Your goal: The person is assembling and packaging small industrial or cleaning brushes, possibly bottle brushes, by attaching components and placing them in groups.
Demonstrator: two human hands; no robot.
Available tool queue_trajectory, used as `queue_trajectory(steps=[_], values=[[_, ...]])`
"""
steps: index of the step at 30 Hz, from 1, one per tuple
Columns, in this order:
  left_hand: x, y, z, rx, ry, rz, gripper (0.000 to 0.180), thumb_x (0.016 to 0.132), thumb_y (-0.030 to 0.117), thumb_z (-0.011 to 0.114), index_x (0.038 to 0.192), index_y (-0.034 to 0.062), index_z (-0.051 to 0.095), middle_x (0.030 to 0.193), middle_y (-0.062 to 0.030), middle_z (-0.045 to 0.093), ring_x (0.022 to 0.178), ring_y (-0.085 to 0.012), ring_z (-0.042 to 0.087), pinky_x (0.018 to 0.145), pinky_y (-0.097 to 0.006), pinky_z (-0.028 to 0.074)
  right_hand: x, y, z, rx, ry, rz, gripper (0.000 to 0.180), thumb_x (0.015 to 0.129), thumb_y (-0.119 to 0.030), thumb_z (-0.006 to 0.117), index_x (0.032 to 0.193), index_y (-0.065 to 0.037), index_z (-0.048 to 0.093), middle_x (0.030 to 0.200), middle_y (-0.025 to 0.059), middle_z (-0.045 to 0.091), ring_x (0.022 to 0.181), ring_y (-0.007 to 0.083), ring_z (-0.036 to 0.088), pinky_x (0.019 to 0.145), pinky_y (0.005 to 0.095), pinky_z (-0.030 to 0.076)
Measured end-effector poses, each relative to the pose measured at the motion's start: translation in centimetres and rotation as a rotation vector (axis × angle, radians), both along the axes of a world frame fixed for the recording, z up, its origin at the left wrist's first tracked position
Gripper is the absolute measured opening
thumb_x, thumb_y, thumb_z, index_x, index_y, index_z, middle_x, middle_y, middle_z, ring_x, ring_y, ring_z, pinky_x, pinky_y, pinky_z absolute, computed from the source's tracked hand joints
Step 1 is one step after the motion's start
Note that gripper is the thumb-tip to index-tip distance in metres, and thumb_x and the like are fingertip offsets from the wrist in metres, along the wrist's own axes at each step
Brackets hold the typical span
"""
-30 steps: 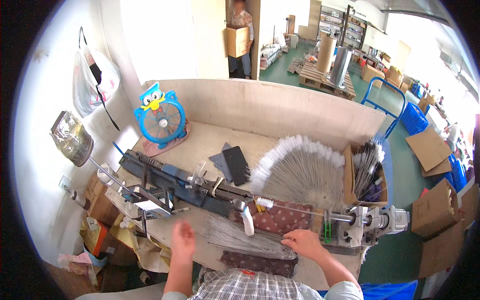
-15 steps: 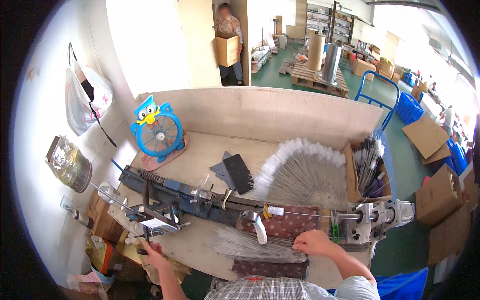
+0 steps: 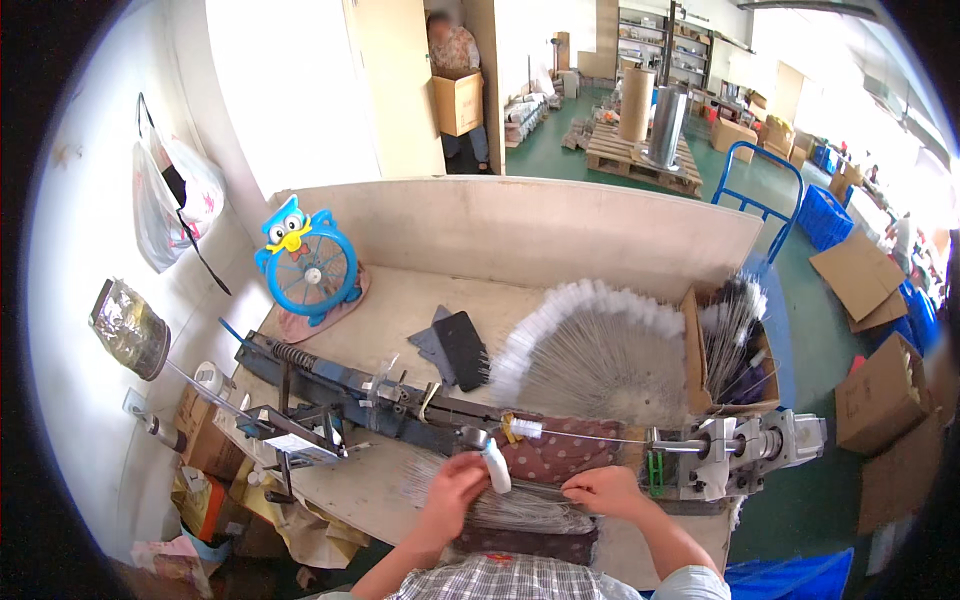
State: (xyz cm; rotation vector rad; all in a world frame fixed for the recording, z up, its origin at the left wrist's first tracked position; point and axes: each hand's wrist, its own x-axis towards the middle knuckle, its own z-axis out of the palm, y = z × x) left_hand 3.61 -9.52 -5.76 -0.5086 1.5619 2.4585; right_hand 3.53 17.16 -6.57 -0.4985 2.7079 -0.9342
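My left hand (image 3: pixel 455 492) is over the left part of a bundle of thin metal wires (image 3: pixel 530 512). Its bent fingers are slightly apart beside a white handle (image 3: pixel 497 468), and I see nothing held in them. At the right part of the bundle, my right hand (image 3: pixel 606 492) has its fingertips pinched together, apparently on a wire. Behind both hands, a small white-bristled brush (image 3: pixel 526 429) sits in the long bench machine (image 3: pixel 345 385). A thin rod runs from it to the metal spindle (image 3: pixel 685 445) on the right.
Finished white brushes (image 3: pixel 540 320) lie fanned out behind the machine, next to a carton of wires (image 3: pixel 735 400). A blue toy-like fan (image 3: pixel 312 270) and a dark flat pad (image 3: pixel 460 350) are on the bench. A person holding a cardboard box (image 3: pixel 458 103) stands in the doorway.
My left hand has left the lever at the machine's left end and come right to the wires and white handle. My right hand has shifted slightly left.
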Motion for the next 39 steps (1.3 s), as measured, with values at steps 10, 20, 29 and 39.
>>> queue_trajectory(steps=[10,20,29,39], values=[[-1.5,6.9,2.5,0.561,-0.523,-0.119,0.017,0.084,0.017,0.067,0.083,0.0119,0.050,0.063,0.0014,0.049,0.055,-0.0105,0.049,0.054,-0.023,0.041,0.2,-0.5,0.5,0.095,-0.005,0.001,0.028,0.083,-0.043,0.057,0.099,-0.023,0.070,0.089,0.0013,0.069,0.081,0.0217,0.066,0.067,0.0343,0.050],[0.0,-1.0,7.6,0.839,-0.138,-0.304,0.053,0.094,0.052,0.040,0.082,0.0041,0.059,0.057,-0.0039,0.050,0.049,-0.0125,0.044,0.050,-0.027,0.034,-0.9,0.0,1.4,0.100,-0.163,0.047,0.029,0.082,-0.046,0.059,0.099,-0.025,0.070,0.085,0.0013,0.069,0.080,0.0222,0.066,0.068,0.0344,0.051],[1.2,1.0,6.2,0.352,0.027,-0.328,0.051,0.094,0.044,0.040,0.085,-0.0031,0.060,0.072,-0.0177,0.064,0.065,-0.0272,0.062,0.058,-0.032,0.049,-0.2,-0.4,1.9,0.057,-0.165,0.004,0.025,0.085,-0.040,0.057,0.094,-0.020,0.069,0.080,0.0025,0.068,0.074,0.0243,0.065,0.064,0.0370,0.050],[1.1,1.7,2.5,0.295,0.325,0.069,0.066,0.095,0.053,0.027,0.094,-0.0026,0.063,0.073,-0.0121,0.063,0.065,-0.0205,0.060,0.053,-0.030,0.047,0.5,0.1,-0.7,-0.030,0.102,-0.005,0.022,0.084,-0.036,0.056,0.088,-0.017,0.068,0.078,0.0065,0.066,0.072,0.0278,0.064,0.060,0.0401,0.049]])
